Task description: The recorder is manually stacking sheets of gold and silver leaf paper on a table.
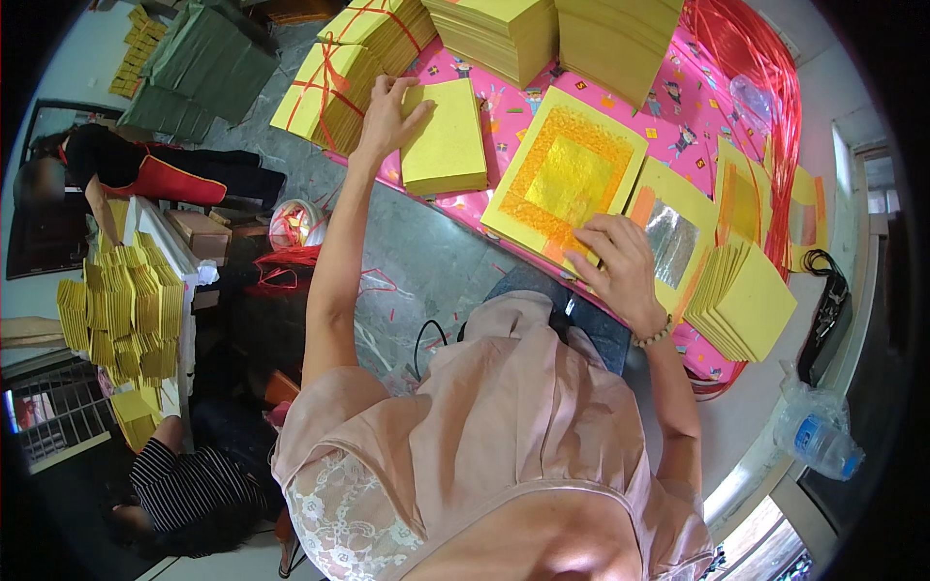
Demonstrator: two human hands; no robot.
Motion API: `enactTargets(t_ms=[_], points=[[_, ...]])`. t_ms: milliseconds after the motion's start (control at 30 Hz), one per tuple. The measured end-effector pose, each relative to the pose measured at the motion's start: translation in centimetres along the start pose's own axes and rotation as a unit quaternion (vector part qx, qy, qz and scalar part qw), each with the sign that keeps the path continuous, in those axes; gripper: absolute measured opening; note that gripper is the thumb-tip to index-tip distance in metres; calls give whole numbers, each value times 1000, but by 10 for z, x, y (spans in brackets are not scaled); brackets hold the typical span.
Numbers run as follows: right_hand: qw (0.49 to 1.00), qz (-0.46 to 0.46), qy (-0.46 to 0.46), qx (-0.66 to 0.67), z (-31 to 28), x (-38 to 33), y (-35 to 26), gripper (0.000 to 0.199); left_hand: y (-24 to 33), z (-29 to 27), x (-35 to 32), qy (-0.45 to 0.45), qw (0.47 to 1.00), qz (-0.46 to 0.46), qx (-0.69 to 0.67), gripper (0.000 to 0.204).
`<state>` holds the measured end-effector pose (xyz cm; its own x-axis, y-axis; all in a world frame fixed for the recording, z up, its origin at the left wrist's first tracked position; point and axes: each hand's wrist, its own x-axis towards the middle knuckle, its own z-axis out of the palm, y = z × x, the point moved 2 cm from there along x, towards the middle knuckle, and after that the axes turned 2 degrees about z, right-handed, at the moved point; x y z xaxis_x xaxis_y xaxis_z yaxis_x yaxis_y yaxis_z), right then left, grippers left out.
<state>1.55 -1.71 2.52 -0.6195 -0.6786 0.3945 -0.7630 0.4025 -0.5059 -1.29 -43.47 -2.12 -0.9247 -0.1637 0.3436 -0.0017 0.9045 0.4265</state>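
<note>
My left hand [390,118] is at the left edge of a small stack of plain yellow paper [446,140], its fingers apart and its thumb over the top sheet. To the right lies a stack of joss paper [573,174] with an orange printed frame around a gold foil square. My right hand [625,266], a beaded bracelet at its wrist, has curled fingers pinching the near right corner of that joss paper. Beside it is a silver-foil joss paper [670,242]. Next to this, a fanned bundle of yellow paper [741,302] stands at the table's right end.
Tall yellow paper stacks [494,34] and bundles tied with red string [329,92] line the far side of the pink patterned tabletop [504,111]. Red strands [780,126] hang at right, above a plastic bottle [819,441]. Two people work at a left table with folded yellow bundles [126,295].
</note>
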Motion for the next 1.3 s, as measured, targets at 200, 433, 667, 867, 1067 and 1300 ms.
enactTargets(t_ms=[200,433,667,867,1067,1300], points=[[1000,-22,-13,-9,4,-11,-10,31,-3,-2,-1,-2,1000,2,4,53],[1000,-10,-4,9,11,-19,-4,20,10,-8,3,19,999,33,24,48],[997,42,5,63,15,-16,-3,9,40,-31,4,73,993,89,28,41],[981,113,-17,158,15,-12,3,13,117,-44,-17,52,987,151,-36,30],[960,181,-43,211,12,-10,5,15,183,-13,-59,-240,932,200,-184,37],[948,200,-34,244,15,-12,7,15,186,8,-68,-268,922,224,-165,37]])
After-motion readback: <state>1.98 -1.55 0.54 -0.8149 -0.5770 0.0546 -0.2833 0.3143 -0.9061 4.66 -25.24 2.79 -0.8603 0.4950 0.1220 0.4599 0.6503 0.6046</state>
